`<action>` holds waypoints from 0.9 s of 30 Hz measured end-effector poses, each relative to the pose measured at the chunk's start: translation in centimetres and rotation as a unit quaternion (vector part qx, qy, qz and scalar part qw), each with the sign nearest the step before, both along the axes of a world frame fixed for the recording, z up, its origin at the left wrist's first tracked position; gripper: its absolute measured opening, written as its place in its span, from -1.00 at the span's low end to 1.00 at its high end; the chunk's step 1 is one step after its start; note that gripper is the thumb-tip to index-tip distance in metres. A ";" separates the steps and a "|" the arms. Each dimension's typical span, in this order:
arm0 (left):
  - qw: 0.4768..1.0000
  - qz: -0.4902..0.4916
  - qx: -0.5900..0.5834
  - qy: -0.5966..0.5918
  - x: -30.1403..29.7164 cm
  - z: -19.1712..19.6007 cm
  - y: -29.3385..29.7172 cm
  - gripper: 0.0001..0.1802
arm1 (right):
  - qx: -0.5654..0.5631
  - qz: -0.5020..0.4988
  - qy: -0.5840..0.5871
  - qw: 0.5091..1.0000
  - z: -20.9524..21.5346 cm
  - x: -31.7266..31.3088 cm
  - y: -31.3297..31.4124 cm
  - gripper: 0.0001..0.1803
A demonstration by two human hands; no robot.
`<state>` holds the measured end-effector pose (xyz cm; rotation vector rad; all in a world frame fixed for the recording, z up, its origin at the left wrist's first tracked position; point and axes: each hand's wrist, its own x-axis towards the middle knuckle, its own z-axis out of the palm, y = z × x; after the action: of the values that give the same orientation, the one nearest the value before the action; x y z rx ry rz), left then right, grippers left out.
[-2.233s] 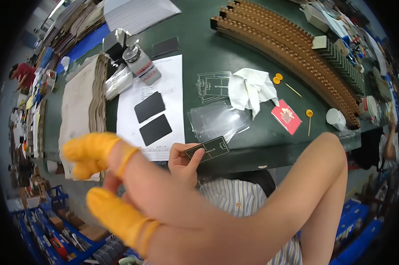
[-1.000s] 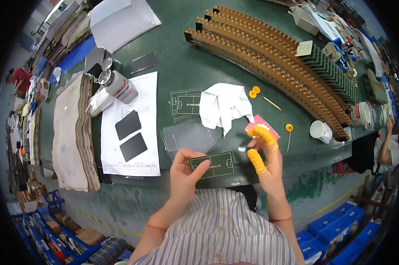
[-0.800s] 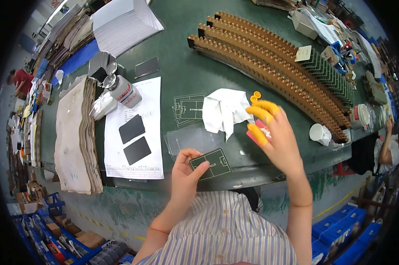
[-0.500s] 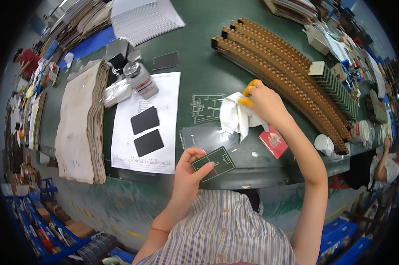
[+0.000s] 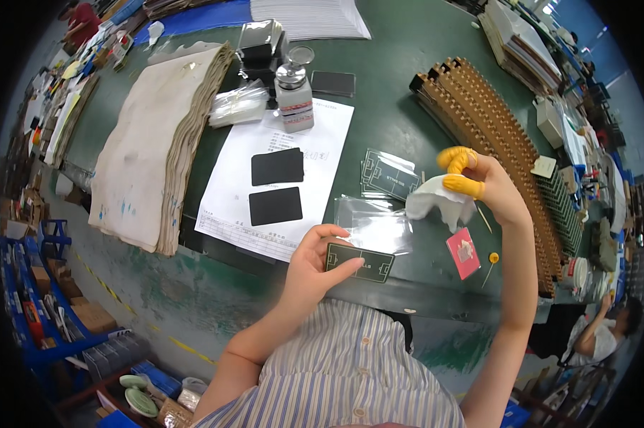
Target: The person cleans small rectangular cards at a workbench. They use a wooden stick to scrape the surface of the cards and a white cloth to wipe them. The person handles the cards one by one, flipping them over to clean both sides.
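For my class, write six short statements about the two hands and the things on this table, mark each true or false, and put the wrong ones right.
1. The left hand holds a dark green card. True.
2. The right hand is empty. False: it holds a white cloth.
3. Black cards lie on the white printed sheet. True.
4. The yellow finger covers are on the left hand. False: they are on the right hand.
5. The red card lies to the right of the dark green card. True.
6. The bottle is lying on its side. False: it stands upright.
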<state>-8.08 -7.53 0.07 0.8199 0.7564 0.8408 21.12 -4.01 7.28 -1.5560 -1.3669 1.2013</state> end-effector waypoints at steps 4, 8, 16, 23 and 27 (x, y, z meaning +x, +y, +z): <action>1.000 0.018 -0.012 -0.002 -0.6 0.2 0.0 -0.56 | 0.038 0.076 0.247 0.965 0.4 -2.0 1.6 -0.79; 0.999 0.044 -0.010 -0.002 -2.0 0.1 0.1 -0.56 | 0.028 0.025 0.282 0.959 2.1 -6.9 4.5 -0.67; 0.993 0.119 0.024 0.003 -3.8 -0.4 0.0 -0.56 | 0.544 0.036 -0.421 0.725 0.4 -13.1 13.9 -0.79; 0.989 0.145 0.023 0.009 -4.7 0.1 -0.2 -0.56 | 0.550 0.020 -0.509 0.662 -0.6 -14.6 15.9 -0.85; 0.988 0.153 0.025 0.010 -4.9 -0.2 0.0 -0.56 | 0.529 0.003 -0.484 0.697 -0.6 -15.1 15.6 -0.86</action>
<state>-13.00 -7.57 -0.17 0.7681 0.8948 1.1309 6.01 11.64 6.67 -1.1942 -2.0973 -0.6508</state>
